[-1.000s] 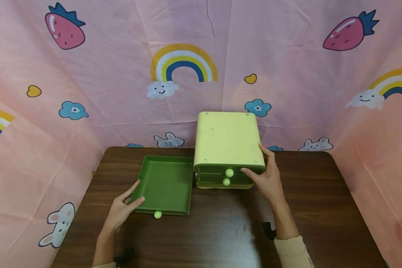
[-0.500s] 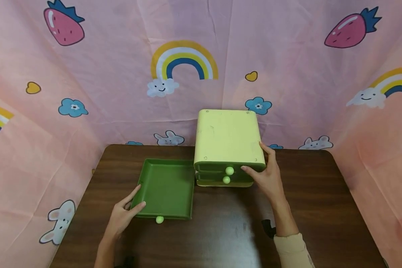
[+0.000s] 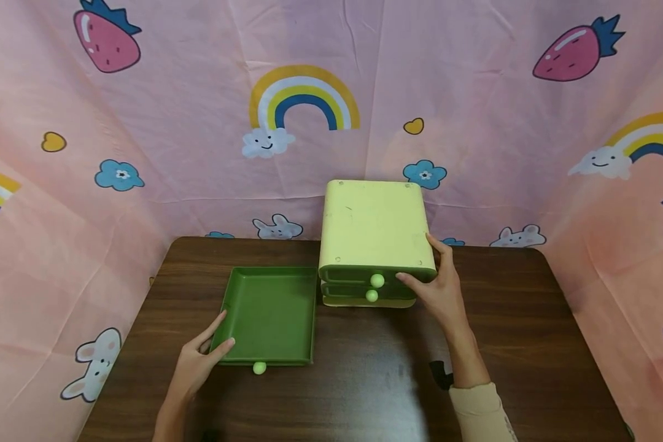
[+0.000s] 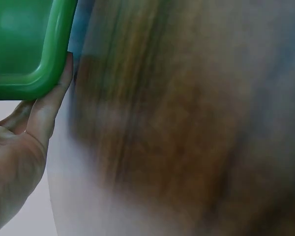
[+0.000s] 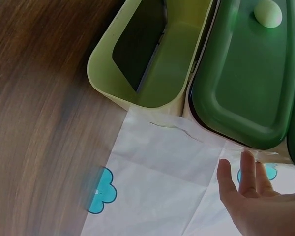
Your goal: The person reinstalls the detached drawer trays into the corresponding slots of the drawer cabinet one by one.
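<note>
A green drawer (image 3: 271, 319) with a round light-green knob (image 3: 259, 368) is out of its cabinet, to the left of it. My left hand (image 3: 193, 365) holds its left side near the front corner, thumb over the rim and fingers along the outer wall. The pale yellow cabinet (image 3: 376, 224) stands at the back of the table, two green drawer fronts showing. At its right front corner my right hand (image 3: 441, 298) grips it, thumb on the upper drawer front (image 5: 246, 73) and fingers at the side. Below those drawers, the right wrist view shows an open compartment (image 5: 179, 59).
The dark brown wooden table (image 3: 353, 380) reaches back to a pink printed cloth (image 3: 199, 110) that hangs behind and at both sides. A dark rectangular patch (image 5: 140, 44) shows inside the open compartment.
My left hand has brought the drawer a little towards the table's front, farther from the back edge. The cabinet and my right hand have stayed in place.
</note>
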`<state>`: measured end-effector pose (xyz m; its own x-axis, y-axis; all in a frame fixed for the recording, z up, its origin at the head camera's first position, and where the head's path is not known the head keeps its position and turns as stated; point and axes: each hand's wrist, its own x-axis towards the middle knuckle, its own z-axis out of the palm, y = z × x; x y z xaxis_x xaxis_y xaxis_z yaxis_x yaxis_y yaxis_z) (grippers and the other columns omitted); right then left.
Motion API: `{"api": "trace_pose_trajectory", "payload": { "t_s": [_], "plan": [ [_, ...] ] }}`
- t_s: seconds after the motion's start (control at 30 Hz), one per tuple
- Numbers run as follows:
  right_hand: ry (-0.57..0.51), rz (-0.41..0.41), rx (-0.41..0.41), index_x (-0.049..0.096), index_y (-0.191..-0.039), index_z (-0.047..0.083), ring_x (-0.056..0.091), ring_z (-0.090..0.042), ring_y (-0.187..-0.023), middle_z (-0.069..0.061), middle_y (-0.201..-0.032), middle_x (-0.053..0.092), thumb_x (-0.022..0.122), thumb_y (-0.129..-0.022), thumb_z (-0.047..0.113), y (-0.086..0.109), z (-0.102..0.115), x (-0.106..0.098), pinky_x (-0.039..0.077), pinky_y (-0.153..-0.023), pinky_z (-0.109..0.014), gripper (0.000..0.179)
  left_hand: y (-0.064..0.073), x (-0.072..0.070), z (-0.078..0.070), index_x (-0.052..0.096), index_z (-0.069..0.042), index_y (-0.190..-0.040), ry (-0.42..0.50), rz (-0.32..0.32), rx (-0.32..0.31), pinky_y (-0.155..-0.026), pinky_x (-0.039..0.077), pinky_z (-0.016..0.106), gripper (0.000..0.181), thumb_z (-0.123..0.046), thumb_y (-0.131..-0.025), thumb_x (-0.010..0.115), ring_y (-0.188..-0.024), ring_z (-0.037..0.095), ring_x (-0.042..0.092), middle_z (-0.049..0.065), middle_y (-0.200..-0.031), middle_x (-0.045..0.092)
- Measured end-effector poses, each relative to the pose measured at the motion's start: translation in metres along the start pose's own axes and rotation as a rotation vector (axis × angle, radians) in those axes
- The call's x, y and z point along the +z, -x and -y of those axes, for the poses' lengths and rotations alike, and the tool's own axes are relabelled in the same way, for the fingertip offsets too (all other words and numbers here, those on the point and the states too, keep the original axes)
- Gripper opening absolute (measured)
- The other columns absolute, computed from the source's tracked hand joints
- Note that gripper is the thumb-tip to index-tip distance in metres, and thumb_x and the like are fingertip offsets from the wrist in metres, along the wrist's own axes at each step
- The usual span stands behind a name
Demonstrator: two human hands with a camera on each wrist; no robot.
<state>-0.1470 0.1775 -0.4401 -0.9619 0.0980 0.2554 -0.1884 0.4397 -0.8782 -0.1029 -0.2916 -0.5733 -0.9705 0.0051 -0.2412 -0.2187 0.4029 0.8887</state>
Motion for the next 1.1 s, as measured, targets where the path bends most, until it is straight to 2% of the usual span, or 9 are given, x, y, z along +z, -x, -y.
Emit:
{"api": "trace_pose_trajectory", "payload": {
  "t_s": [0.2, 0.63, 0.87, 1.1],
  "plan": [
    [-0.026, -0.011, -0.014, 0.03, -0.153, 0.006, 0.04, -0.036, -0.135, -0.02, -0.151, 0.037, 0.081, -0.083, 0.007, 0.001, -0.004, 0.001, 0.035, -0.103, -0.058, 0.087, 0.01, 0.002, 0.005, 0.038, -0.032, -0.154, -0.03, -0.033, 0.022, -0.103, 0.037, 0.063, 0.063, -0.038, -0.098, 0.064, -0.139, 0.046, 0.034, 0.016, -0.159, 0.029],
    [-0.018, -0.011, -0.039, 0.03, -0.152, 0.004, 0.038, -0.039, -0.136, -0.022, -0.151, 0.037, 0.081, -0.083, 0.005, 0.002, -0.004, 0.002, 0.032, -0.106, -0.06, 0.086, 0.025, 0.005, 0.004, 0.039, -0.031, -0.154, -0.018, -0.038, -0.02, -0.104, 0.037, 0.062, 0.065, -0.04, -0.096, 0.067, -0.14, 0.044, 0.034, 0.011, -0.158, 0.032],
    [-0.009, -0.019, -0.035, 0.03, -0.152, 0.005, 0.038, -0.038, -0.137, -0.022, -0.152, 0.037, 0.082, -0.082, 0.006, 0.001, -0.004, 0.002, 0.031, -0.106, -0.061, 0.086, 0.03, 0.006, 0.002, 0.04, -0.03, -0.153, -0.036, -0.062, -0.034, -0.103, 0.039, 0.058, 0.066, -0.042, -0.094, 0.068, -0.138, 0.041, 0.038, 0.01, -0.157, 0.033],
    [0.003, -0.021, -0.036, 0.03, -0.152, 0.005, 0.034, -0.038, -0.14, -0.021, -0.152, 0.036, 0.081, -0.083, 0.007, 0.001, -0.003, 0.002, 0.03, -0.106, -0.062, 0.086, 0.04, 0.01, -0.001, 0.039, -0.029, -0.154, -0.049, -0.065, -0.044, -0.102, 0.037, 0.064, 0.069, -0.042, -0.093, 0.069, -0.141, 0.047, 0.03, 0.012, -0.157, 0.033]
  ]
}}
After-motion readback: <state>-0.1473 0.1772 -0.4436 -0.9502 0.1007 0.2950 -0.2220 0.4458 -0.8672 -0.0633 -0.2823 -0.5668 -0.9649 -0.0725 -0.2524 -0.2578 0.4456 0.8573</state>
